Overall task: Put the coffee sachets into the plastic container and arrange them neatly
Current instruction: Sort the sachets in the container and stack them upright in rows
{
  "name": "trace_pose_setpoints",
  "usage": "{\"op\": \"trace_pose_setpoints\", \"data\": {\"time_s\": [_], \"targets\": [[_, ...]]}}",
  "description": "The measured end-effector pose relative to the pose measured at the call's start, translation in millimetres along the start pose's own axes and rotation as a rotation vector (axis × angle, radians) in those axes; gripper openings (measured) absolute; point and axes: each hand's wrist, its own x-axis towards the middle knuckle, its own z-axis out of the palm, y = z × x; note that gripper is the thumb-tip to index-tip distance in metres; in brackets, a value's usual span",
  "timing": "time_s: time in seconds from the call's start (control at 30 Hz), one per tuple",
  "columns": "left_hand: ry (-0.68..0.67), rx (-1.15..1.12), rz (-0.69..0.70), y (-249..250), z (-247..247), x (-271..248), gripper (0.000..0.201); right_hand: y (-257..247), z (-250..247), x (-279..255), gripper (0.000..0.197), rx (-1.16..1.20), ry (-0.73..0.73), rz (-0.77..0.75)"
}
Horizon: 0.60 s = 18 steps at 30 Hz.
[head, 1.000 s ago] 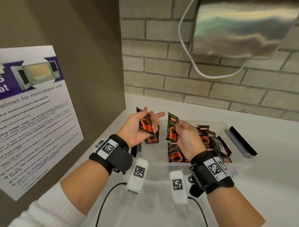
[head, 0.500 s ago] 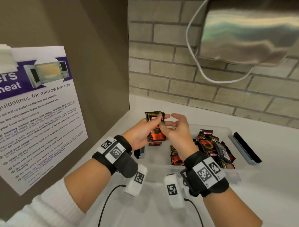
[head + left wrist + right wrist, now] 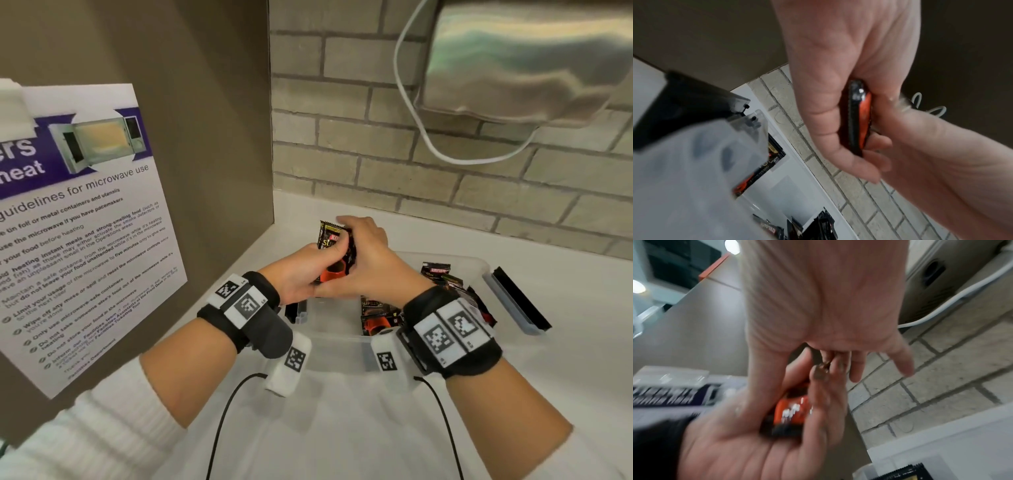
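Observation:
My left hand (image 3: 317, 262) and right hand (image 3: 347, 240) are pressed together above the left end of the clear plastic container (image 3: 479, 265). Between them they grip a small stack of black-and-orange coffee sachets (image 3: 334, 255), held upright. In the left wrist view the sachets (image 3: 860, 116) show edge-on between my left hand (image 3: 830, 113) and the right hand's fingers (image 3: 879, 142). In the right wrist view the orange print of the sachets (image 3: 791, 410) shows between both hands, blurred. Several loose sachets (image 3: 445, 279) lie jumbled in the container's right half. Others (image 3: 376, 315) lie near its front wall.
A brown panel with a microwave-use poster (image 3: 85, 222) stands close on the left. A brick wall (image 3: 342, 144) is behind, with a steel appliance (image 3: 531, 61) and white cable overhead at right. The container's grey-black latch (image 3: 520, 301) sticks out on the right. The white counter (image 3: 565, 359) extends right.
A second ago each hand held its own sachet, apart. The hands have come together, and the sachets now form one stack gripped by both hands.

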Motion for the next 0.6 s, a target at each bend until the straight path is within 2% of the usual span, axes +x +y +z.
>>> {"op": "trace_pose_setpoints", "data": {"time_s": [0.03,0.13,0.2,0.27,0.3,0.37,0.47,0.6], "targets": [[0.016,-0.008,0.004,0,-2,0,0.048,3,-5,0,0.090,0.168,-0.008,0.065],[0.059,0.070,0.016,1,-11,-2,0.044,17,-6,3,0.054,0.540,0.046,0.305],[0.116,0.172,0.012,2,-14,-2,0.046,19,6,4,0.036,0.658,0.071,0.352],[0.097,0.264,-0.011,1,-16,2,0.053,18,19,7,0.023,0.744,0.142,0.353],[0.085,0.297,-0.004,0,-16,4,0.049,17,24,9,0.017,0.779,0.172,0.360],[0.149,0.371,0.053,-1,-16,7,0.033,17,30,12,0.012,0.843,0.199,0.388],[0.296,0.494,0.110,-4,-22,14,0.046,21,36,17,0.018,0.790,0.190,0.431],[0.398,0.688,0.076,-18,-40,23,0.041,43,44,21,0.025,0.555,0.250,0.596]]}}
